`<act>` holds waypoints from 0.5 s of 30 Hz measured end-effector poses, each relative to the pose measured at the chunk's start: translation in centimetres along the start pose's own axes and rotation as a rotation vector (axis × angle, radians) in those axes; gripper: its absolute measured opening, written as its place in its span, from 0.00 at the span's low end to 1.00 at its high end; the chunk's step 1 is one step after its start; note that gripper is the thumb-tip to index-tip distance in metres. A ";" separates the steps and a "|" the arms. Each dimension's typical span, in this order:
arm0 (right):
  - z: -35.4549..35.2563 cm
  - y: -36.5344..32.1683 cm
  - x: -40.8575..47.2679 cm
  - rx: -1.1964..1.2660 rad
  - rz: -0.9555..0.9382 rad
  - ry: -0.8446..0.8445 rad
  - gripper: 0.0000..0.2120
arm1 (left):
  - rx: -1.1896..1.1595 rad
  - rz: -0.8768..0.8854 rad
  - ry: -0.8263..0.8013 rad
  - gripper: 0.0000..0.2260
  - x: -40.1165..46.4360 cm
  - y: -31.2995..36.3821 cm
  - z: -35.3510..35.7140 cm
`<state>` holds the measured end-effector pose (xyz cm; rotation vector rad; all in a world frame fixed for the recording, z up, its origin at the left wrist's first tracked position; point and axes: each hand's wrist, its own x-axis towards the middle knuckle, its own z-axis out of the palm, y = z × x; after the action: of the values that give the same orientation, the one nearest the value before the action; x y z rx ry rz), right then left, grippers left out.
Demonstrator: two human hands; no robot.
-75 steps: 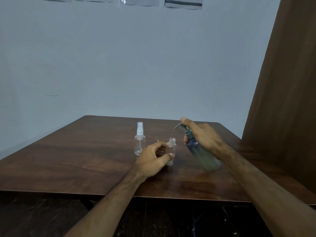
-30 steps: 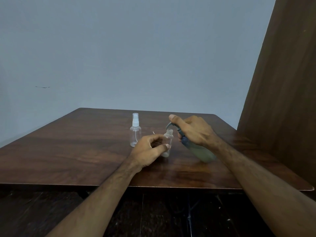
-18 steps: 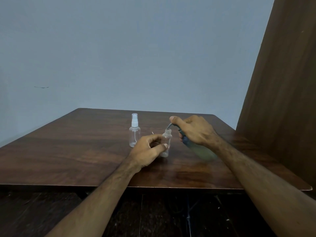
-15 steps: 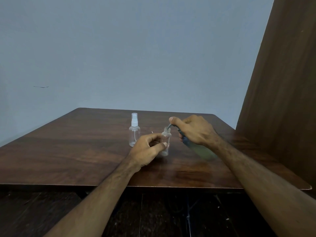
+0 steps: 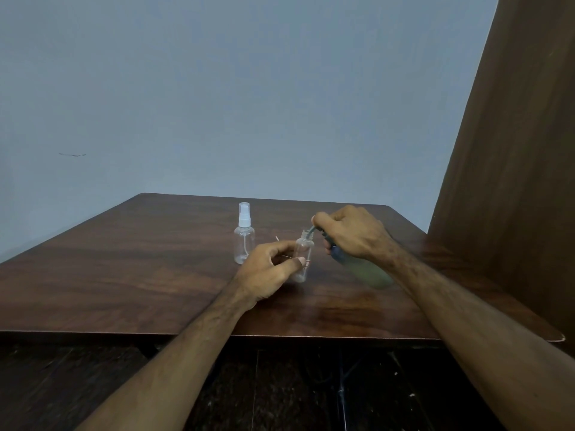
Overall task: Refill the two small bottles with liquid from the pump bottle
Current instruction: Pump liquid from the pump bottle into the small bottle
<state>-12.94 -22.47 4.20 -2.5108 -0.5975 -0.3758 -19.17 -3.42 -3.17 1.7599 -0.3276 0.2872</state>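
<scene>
An uncapped small clear bottle [image 5: 303, 256] stands upright on the dark wooden table [image 5: 130, 275]. My left hand [image 5: 269, 272] holds it, thumb and fingers curled round its body. My right hand [image 5: 350, 233] grips the tilted grey-green pump bottle [image 5: 365, 270], forefinger on the pump head, and the spout tip sits at the small bottle's open mouth. A second small clear bottle [image 5: 244, 241] with a white spray cap stands just behind and to the left, untouched.
A brown wooden panel [image 5: 510, 169] rises along the table's right side. A pale blue wall stands behind the table. The dark floor shows below the table's near edge.
My right hand has brought the tilted pump bottle left and lowered its spout to the open bottle's mouth. My left hand has kept its hold on that bottle.
</scene>
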 end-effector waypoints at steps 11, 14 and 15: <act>-0.1 -0.1 -0.2 -0.021 0.031 -0.029 0.30 | 0.011 0.015 -0.010 0.13 0.1 -0.1 0.0; -0.1 -0.3 -0.1 -0.006 0.024 -0.018 0.26 | 0.026 0.011 -0.013 0.14 0.1 -0.2 -0.1; 0.0 -0.3 0.0 -0.002 0.023 -0.012 0.26 | 0.024 0.014 -0.012 0.14 0.2 -0.2 -0.1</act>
<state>-13.12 -22.24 4.35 -2.5213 -0.5732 -0.3533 -18.95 -3.31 -3.25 1.7840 -0.3465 0.2922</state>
